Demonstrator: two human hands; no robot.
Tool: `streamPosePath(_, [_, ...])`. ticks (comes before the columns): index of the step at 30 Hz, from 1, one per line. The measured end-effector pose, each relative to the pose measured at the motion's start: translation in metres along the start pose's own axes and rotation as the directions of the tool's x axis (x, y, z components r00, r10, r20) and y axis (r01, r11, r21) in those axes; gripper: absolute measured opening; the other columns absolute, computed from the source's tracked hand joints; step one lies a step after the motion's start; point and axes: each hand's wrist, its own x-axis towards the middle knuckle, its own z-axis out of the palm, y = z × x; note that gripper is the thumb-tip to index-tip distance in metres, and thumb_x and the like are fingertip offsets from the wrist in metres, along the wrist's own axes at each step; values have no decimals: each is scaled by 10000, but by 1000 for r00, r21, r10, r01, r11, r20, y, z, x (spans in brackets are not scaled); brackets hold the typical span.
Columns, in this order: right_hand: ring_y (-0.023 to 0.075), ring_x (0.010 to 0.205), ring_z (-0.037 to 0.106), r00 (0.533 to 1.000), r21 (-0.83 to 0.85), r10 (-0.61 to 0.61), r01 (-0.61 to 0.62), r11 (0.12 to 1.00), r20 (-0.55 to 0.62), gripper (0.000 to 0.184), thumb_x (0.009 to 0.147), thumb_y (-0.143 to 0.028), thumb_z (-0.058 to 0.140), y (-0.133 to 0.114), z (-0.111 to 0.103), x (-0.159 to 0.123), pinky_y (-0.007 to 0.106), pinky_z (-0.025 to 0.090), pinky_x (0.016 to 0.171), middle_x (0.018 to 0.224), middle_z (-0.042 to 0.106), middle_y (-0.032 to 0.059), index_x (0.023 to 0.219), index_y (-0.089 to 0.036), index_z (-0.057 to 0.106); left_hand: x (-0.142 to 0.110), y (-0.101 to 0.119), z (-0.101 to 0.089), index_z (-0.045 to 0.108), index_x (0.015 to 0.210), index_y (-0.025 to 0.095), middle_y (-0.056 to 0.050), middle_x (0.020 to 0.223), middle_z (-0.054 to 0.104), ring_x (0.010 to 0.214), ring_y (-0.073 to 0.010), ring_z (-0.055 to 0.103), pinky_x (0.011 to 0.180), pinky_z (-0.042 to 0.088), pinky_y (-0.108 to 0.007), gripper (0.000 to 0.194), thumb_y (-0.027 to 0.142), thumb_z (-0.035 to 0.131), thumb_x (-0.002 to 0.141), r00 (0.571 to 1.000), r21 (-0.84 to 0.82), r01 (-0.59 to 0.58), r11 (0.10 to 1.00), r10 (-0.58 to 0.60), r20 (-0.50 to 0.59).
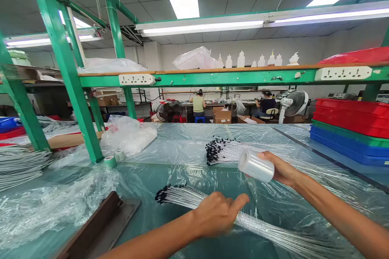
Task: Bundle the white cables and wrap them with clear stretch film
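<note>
My left hand (217, 213) is wrapped round a bundle of thin white cables (273, 230) with black connector ends (170, 194) pointing left. Its thumb sticks out to the right. My right hand (281, 170) grips a roll of clear stretch film (256, 165), held tilted above and to the right of the left hand. A strip of film seems to hang from the roll toward the bundle. Behind the roll, a second, larger cable bundle (316, 170) lies on the film-covered table, its black ends (217, 149) also to the left.
A brown metal angle piece (100, 218) stands at the front left near crumpled clear film (57, 202). Tape rolls (110, 161) sit by a green post (69, 68). Stacked trays (349, 141) stand at the right. Two people sit in the background near a fan (293, 103).
</note>
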Motion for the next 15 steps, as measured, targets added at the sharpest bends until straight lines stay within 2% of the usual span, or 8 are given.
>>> streamPosePath(4, [190, 620, 626, 998, 20, 53, -53, 998, 18, 276, 680, -368, 549, 6, 3, 3, 320, 469, 630, 687, 657, 30, 862, -164, 511, 3, 2, -7, 177, 1194, 132, 40, 574, 571, 428, -150, 501, 361, 253, -265, 465, 134, 350, 762, 996, 70, -76, 995, 78, -34])
streamPosePath(9, [179, 627, 635, 967, 21, 232, -235, 972, 104, 476, 755, -519, 404, 21, 4, 7, 293, 484, 615, 732, 670, 129, 874, -86, 559, 5, 6, -12, 298, 1100, 146, 32, 551, 565, 421, -146, 499, 370, 295, -267, 314, 150, 335, 788, 992, 109, -119, 987, 123, -35])
streamPosePath(11, [166, 621, 635, 961, 16, 256, -260, 966, 107, 455, 772, -510, 384, 28, 3, 9, 281, 488, 615, 714, 671, 112, 859, -99, 561, 5, 6, -15, 299, 1109, 143, 28, 569, 577, 441, -152, 517, 372, 311, -267, 332, 169, 351, 782, 995, 92, -98, 991, 101, -26])
streamPosePath(15, [130, 614, 629, 962, -5, 254, -255, 967, 100, 290, 780, -460, 412, 46, 2, 14, 264, 500, 601, 650, 656, -8, 817, -198, 532, 8, 6, -24, 290, 1135, 130, 19, 615, 599, 474, -163, 542, 379, 338, -266, 398, 173, 386, 751, 998, 33, -66, 997, 66, -18])
